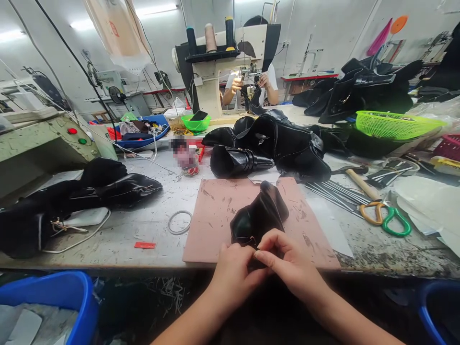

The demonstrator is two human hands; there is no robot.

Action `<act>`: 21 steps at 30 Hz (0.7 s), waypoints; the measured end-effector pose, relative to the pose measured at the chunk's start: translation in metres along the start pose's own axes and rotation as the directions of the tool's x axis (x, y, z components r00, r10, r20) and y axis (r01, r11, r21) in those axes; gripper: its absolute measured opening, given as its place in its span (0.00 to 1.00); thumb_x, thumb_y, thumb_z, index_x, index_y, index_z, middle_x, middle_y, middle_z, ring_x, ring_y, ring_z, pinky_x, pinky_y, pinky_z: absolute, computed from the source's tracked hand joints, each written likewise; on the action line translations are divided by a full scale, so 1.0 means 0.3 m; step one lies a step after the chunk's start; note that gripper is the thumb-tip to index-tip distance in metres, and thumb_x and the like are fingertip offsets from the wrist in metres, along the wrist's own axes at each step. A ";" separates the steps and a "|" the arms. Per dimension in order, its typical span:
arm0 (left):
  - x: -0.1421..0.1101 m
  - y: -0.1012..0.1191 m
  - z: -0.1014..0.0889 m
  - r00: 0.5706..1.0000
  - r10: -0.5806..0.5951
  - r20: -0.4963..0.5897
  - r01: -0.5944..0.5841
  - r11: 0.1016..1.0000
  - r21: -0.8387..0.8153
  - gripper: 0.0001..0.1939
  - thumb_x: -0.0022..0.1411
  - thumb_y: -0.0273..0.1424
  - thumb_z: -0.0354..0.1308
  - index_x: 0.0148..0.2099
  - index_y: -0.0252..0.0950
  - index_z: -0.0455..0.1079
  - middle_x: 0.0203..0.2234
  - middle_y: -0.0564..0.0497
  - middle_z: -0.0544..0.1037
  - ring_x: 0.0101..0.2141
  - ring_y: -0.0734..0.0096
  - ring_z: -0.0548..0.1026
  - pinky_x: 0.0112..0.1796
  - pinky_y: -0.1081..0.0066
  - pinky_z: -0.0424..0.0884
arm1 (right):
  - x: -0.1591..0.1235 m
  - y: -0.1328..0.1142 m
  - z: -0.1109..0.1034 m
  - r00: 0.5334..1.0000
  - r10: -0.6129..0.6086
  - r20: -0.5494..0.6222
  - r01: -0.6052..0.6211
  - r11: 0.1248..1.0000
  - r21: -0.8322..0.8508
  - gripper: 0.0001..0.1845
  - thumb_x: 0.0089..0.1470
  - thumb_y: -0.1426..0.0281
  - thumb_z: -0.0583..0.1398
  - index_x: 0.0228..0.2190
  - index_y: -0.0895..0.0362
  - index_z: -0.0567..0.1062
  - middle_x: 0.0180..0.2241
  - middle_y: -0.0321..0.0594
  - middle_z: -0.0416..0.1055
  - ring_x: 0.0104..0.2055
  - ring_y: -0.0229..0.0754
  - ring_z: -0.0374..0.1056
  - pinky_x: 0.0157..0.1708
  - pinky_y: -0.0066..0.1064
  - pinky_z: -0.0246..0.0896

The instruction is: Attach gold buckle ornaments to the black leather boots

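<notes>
Red strip [144,245]: one, left, on the surface [132,225]. Ring [180,223]: one, beside the pink board [215,211]. Left hand [235,270]: fingers curled, pinching the near edge of the black piece [258,215], which lies over the board. Right hand [287,261]: thumb and forefinger nearly closed at the same edge. Scissors [390,218]: one pair, right.

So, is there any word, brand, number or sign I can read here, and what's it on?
None can be read for certain.
Hanging bag: a red square mark and faint grey lettering near its top edge, too blurred to read.
Sewing machine across the table: no legible brand.
Black boot upper at the hands: no lettering shows.
</notes>
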State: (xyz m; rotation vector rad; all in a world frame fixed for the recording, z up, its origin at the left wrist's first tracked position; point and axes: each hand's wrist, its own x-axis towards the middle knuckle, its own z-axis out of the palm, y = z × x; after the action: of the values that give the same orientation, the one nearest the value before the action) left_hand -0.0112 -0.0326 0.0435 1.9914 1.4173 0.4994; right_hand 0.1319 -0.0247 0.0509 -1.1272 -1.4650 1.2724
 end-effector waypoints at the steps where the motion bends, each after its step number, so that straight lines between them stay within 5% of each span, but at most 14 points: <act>1: -0.001 0.000 0.001 1.000 0.009 -0.028 -0.010 1.000 -0.023 0.08 0.55 0.34 0.61 0.36 0.35 0.69 0.30 0.51 0.76 0.33 0.62 0.70 0.36 0.65 0.54 | 0.004 0.002 -0.001 1.000 0.016 -0.011 -0.015 1.000 0.021 0.08 0.47 0.65 0.59 0.23 0.55 0.66 0.22 0.32 0.62 0.25 0.36 0.61 0.25 0.26 0.60; 4: -0.005 -0.003 0.009 0.991 0.068 -0.120 -0.075 0.996 -0.057 0.15 0.52 0.31 0.63 0.42 0.35 0.67 0.37 0.49 0.76 0.37 0.62 0.71 0.39 0.63 0.55 | 0.012 0.005 -0.004 0.999 0.004 -0.054 -0.004 1.000 0.005 0.08 0.50 0.64 0.57 0.26 0.55 0.65 0.23 0.33 0.63 0.26 0.36 0.62 0.26 0.27 0.61; 7: -0.007 -0.012 0.021 0.985 0.098 -0.140 -0.099 0.995 -0.002 0.11 0.53 0.26 0.61 0.40 0.35 0.67 0.33 0.50 0.77 0.34 0.62 0.72 0.39 0.63 0.55 | 0.008 0.000 -0.011 0.990 -0.138 -0.036 0.125 0.961 -0.246 0.06 0.54 0.67 0.55 0.30 0.55 0.69 0.27 0.38 0.70 0.30 0.40 0.66 0.31 0.32 0.63; 10: -0.005 -0.020 0.031 0.985 0.102 -0.140 -0.100 0.995 0.023 0.08 0.53 0.21 0.57 0.37 0.35 0.68 0.30 0.51 0.77 0.32 0.63 0.72 0.37 0.63 0.55 | -0.007 -0.013 -0.021 0.936 -0.344 0.075 0.330 0.782 -0.528 0.07 0.54 0.72 0.55 0.35 0.55 0.73 0.30 0.40 0.74 0.32 0.43 0.68 0.33 0.36 0.63; 13: -0.001 -0.018 0.031 0.983 0.102 -0.152 -0.104 0.995 -0.004 0.11 0.53 0.19 0.53 0.37 0.37 0.68 0.32 0.52 0.77 0.34 0.64 0.72 0.37 0.64 0.56 | -0.020 -0.019 -0.023 0.888 -0.443 0.121 0.415 0.661 -0.625 0.12 0.54 0.76 0.54 0.40 0.57 0.72 0.29 0.39 0.73 0.29 0.41 0.68 0.30 0.34 0.64; 21: 0.000 -0.044 0.028 0.983 -0.117 -0.142 0.085 0.973 -0.215 0.15 0.49 0.22 0.54 0.41 0.38 0.65 0.32 0.53 0.74 0.34 0.65 0.69 0.38 0.65 0.62 | -0.037 0.026 0.019 0.851 -0.511 0.120 0.413 0.510 -0.754 0.12 0.56 0.77 0.48 0.26 0.57 0.67 0.21 0.37 0.69 0.21 0.39 0.65 0.21 0.29 0.58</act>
State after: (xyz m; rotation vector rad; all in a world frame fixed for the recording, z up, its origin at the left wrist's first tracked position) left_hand -0.0151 -0.0320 0.0282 1.7365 1.4853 0.7378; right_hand 0.1294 -0.0362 0.0419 -1.1528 -2.1108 0.1434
